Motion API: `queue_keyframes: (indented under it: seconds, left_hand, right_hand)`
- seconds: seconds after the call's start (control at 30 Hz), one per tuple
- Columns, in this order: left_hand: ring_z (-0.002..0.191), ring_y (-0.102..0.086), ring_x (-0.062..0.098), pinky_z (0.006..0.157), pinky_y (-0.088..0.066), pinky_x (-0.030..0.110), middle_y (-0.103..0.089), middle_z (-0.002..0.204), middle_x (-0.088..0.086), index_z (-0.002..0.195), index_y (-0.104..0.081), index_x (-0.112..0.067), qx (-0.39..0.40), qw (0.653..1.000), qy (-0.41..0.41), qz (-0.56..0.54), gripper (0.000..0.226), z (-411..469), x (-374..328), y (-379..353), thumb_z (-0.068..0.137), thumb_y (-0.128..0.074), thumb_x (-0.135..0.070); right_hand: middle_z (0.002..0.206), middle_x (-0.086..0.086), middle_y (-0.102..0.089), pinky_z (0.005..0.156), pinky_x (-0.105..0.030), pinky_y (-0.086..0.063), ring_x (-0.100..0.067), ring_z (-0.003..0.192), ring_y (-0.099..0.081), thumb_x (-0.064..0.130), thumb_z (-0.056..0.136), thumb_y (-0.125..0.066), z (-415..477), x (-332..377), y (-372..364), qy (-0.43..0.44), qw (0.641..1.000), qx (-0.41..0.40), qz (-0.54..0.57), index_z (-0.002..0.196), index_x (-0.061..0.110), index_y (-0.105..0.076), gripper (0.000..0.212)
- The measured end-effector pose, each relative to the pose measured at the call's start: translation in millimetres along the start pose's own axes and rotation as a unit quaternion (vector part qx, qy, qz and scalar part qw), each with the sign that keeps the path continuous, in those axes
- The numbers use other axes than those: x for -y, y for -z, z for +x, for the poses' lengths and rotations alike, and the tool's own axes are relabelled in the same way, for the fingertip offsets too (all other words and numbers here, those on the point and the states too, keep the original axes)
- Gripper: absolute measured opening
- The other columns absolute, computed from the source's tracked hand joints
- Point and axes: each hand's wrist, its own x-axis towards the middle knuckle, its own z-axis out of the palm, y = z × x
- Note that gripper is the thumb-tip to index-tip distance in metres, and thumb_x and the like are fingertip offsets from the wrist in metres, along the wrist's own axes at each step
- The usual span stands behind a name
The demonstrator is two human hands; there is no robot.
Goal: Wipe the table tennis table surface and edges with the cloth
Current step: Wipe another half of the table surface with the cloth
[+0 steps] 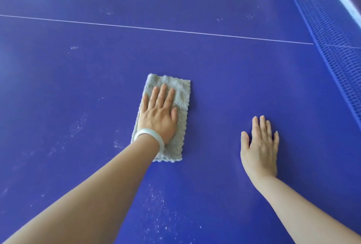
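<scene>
Left hand [158, 115] flat, fingers straight, pressing grey cloth [181, 95] onto blue table [214, 79]. Right hand [259, 146] flat on bare surface, well right of cloth. White bangle [149, 136] on left wrist. Net [332, 34] far right.

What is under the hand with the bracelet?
The grey cloth lies under the left hand, flat on the blue table. The table beneath the cloth is covered, so any dust there cannot be seen.
</scene>
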Motion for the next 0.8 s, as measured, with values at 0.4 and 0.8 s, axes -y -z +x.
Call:
queue_keyframes:
  seconds: [0.4, 0.8]
  left_hand:
    - [0.151, 0.011, 0.011, 0.123, 0.005, 0.04, 0.002, 0.166, -0.009, 0.158, -0.005, -0.032, 0.004, 0.988, -0.157, -0.011, 0.056, -168.9, -62.2, -31.1, 0.104, -0.018, -0.04]
    - [0.151, 0.017, 0.016, 0.119, 0.019, 0.036, 0.007, 0.166, -0.002, 0.159, -0.001, -0.023, 0.0, 0.996, 0.038, -0.083, 0.061, -143.1, -150.0, -39.7, 0.101, -0.02, -0.029]
  right_hand:
    - [0.167, -0.012, -0.012, 0.125, -0.049, -0.001, -0.026, 0.155, -0.007, 0.037, 0.106, -0.031, -0.6, -3.8, 1.3, 0.038, 0.999, -0.007, 0.018, 0.158, 0.006, -0.019, 0.062]
    - [0.168, -0.012, -0.009, 0.124, -0.05, 0.003, -0.025, 0.155, -0.003, 0.046, 0.104, -0.03, 3.7, -0.6, 1.9, 0.024, 0.999, 0.003, 0.049, 0.159, 0.007, -0.017, 0.069]
